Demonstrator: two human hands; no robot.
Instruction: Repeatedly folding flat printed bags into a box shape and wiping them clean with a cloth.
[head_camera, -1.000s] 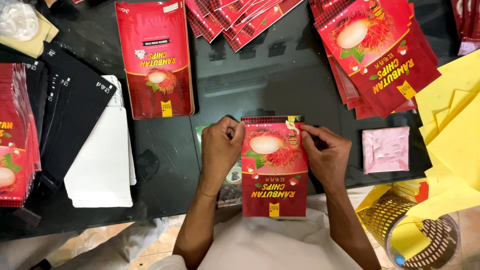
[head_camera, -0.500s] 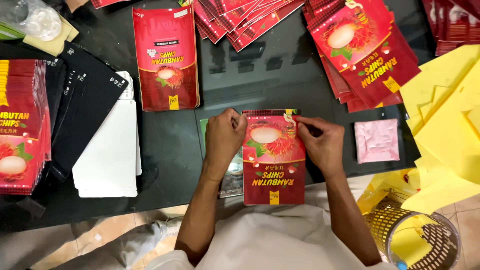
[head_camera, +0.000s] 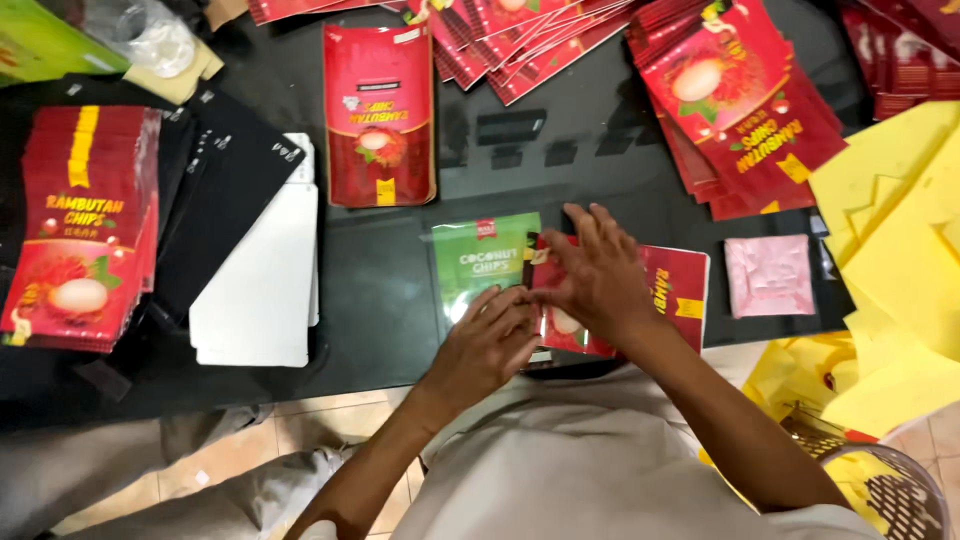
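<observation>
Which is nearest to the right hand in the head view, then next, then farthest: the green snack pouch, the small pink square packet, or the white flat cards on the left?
From the right hand:
1. Green snack pouch, just to its left, partly under the hands.
2. Small pink square packet, off to its right.
3. White flat cards, far left on the black table.

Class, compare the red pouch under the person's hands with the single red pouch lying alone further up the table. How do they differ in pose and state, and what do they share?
The red pouch under the hands lies sideways, while the lone red pouch lies lengthwise, pointing away from the person. The first is partly covered by the right hand and touched by the left hand; the lone one is untouched and fully visible. The first overlaps a green pouch; the other lies apart. Both are flat, glossy red pouches with fruit pictures.
</observation>
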